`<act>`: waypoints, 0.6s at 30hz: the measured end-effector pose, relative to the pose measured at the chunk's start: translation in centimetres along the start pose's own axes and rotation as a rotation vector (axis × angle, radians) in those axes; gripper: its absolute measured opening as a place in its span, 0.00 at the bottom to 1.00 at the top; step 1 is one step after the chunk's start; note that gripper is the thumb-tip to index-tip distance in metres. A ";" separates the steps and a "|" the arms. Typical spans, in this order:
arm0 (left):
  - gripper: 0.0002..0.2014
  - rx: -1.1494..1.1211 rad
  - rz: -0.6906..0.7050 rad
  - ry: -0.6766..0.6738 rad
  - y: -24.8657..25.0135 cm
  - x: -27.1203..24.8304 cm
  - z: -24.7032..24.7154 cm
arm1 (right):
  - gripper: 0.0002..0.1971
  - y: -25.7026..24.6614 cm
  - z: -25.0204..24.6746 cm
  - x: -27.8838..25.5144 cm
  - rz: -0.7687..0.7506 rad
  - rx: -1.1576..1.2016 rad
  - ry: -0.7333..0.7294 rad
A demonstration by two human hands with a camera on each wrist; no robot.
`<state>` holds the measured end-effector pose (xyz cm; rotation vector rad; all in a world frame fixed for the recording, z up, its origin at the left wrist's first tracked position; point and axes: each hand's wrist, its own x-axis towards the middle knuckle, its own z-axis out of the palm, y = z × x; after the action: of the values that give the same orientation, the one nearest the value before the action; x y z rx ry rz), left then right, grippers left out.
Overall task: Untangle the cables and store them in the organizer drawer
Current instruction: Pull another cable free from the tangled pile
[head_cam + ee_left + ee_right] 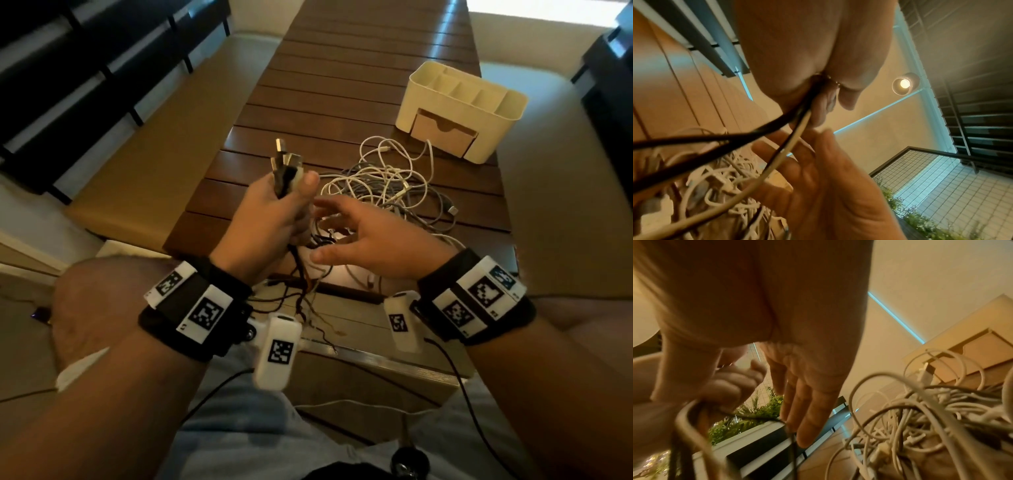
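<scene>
My left hand (274, 205) grips a bundle of cable plug ends (284, 164), black and white, with USB plugs sticking up above the fist. Their cords hang below the fist, in the left wrist view as black and white cords (764, 129) running out of the curled fingers. My right hand (346, 233) hovers just right of the left, fingers (807, 410) spread and straight, holding nothing. A tangled heap of white and grey cables (387, 185) lies on the wooden table (308, 102) behind the hands. The cream organizer (462, 106) stands at the back right, its brown drawer (443, 132) closed.
A cushioned bench (144, 137) runs along the table's left side and another (565, 171) along the right. Thin dark wires (308, 301) dangle over the table's near edge towards my lap. Black railings (68, 68) stand at the far left.
</scene>
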<state>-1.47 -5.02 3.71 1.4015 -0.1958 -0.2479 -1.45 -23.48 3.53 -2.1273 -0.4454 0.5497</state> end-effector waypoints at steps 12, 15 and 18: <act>0.07 -0.338 -0.087 0.002 -2.9 1.6 -0.8 | 0.10 0.8 0.7 1.0 0.043 -0.195 -0.089; 0.07 -0.221 -0.144 -0.048 -4.4 1.8 -1.5 | 0.16 1.1 -0.8 0.9 0.008 -0.108 0.083; 0.08 -0.123 -0.213 -0.111 -5.4 1.5 -1.6 | 0.23 1.4 -1.2 1.7 -0.092 0.004 0.248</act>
<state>0.11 -4.74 -1.89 1.2875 -0.1207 -0.5067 0.77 -24.22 2.61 -2.1249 -0.3991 0.2300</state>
